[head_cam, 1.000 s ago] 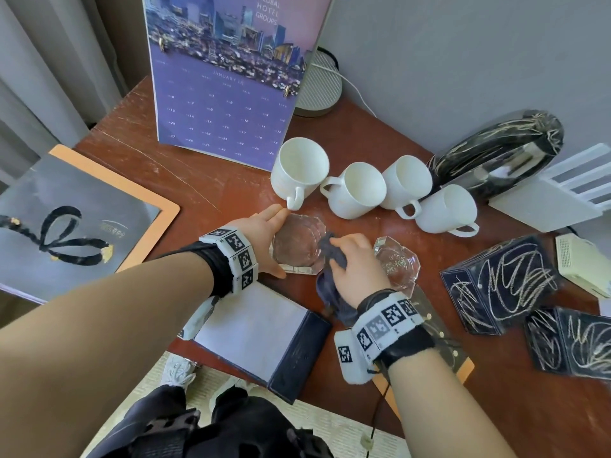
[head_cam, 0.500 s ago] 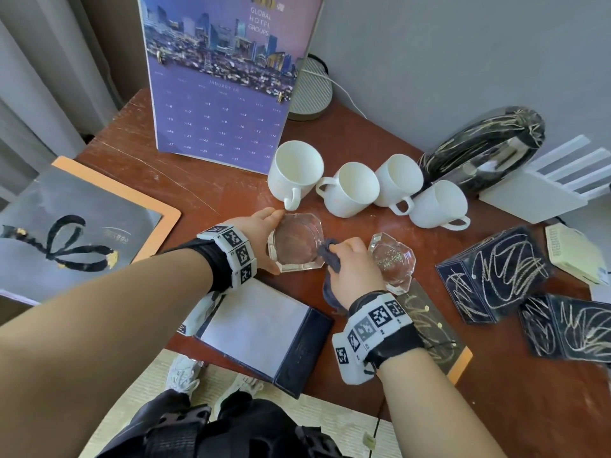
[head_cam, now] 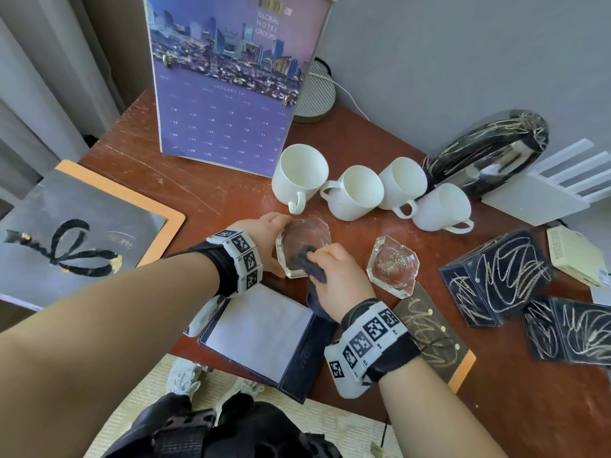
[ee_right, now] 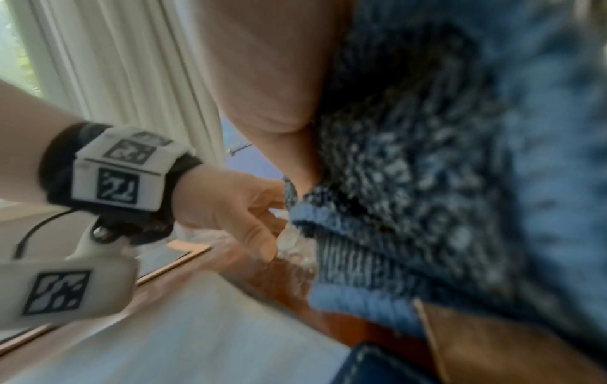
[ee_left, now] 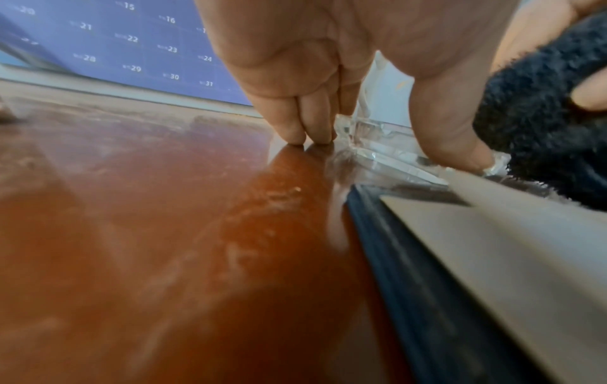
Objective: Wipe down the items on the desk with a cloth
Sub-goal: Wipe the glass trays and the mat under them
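1. Two glass ashtrays on bench (head_cam: pixel 211 193), near four white cups (head_cam: pixel 352 193).
2. Left hand (head_cam: pixel 264 239) grip holds left ashtray (head_cam: pixel 305 238) by its edge.
3. Right hand (head_cam: pixel 340 279) grip bunches dark cloth (head_cam: pixel 310 259), pressed inside it.
4. Right ashtray (head_cam: pixel 393 266) untouched.

Hotel guest room. Indicators: calendar (head_cam: pixel 231 94) printed "GLOBAL HOTEL GROUPS" standing on the wooden worktop (head_cam: pixel 205 190), four white cups (head_cam: pixel 355 191), two glass ashtrays (head_cam: pixel 393 267), curtains (head_cam: pixel 39 94).
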The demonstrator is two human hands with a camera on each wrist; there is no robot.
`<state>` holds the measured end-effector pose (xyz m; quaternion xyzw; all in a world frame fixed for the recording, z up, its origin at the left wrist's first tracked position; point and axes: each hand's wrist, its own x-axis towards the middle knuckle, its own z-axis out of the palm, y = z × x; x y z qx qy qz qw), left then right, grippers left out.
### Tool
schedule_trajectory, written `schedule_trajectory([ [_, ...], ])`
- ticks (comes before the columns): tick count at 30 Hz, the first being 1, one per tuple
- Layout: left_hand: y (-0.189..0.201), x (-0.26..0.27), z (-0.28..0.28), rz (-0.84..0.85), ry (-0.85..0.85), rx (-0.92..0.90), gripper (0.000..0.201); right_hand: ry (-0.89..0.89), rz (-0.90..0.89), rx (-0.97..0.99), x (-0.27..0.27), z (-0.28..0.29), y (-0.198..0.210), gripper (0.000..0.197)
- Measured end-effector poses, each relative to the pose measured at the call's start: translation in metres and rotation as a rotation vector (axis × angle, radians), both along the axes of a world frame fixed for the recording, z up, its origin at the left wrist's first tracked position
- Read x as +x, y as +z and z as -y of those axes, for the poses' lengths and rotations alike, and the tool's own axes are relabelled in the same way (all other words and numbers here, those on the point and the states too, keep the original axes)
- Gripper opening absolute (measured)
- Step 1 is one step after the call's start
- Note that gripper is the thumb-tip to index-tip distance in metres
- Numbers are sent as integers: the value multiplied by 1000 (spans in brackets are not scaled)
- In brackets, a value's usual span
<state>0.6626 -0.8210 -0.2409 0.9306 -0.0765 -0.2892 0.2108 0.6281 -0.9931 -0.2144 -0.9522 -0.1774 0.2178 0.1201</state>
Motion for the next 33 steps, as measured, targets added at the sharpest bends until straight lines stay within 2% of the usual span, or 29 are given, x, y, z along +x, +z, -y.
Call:
schedule_trajectory([
  [2,-2,-1,-1,4,9,-17,103,-19,24,-49,-3,0,-2,41],
  [7,-6,2,-3,6,-11,-57,105,116,3,-84,-14,-8,-12,42],
  [13,-9,4,-3,-27,5,-76,106,382,-16,-51,-8,14,-10,59],
  [18,-13,4,-2,-44,23,-70,109,277,-33,-120,-6,33,-5,54],
  [23,-13,4,-2,-48,32,-77,108,-48,61,-97,2,42,-6,47],
  [28,-15,4,-1,-38,46,-84,108,110,-46,-63,-10,28,-10,42],
  [29,-15,3,-1,-37,52,-84,108,95,-58,-42,-9,28,-8,42],
  [33,-17,1,-2,-49,109,-95,108,-187,63,1,23,30,2,45],
])
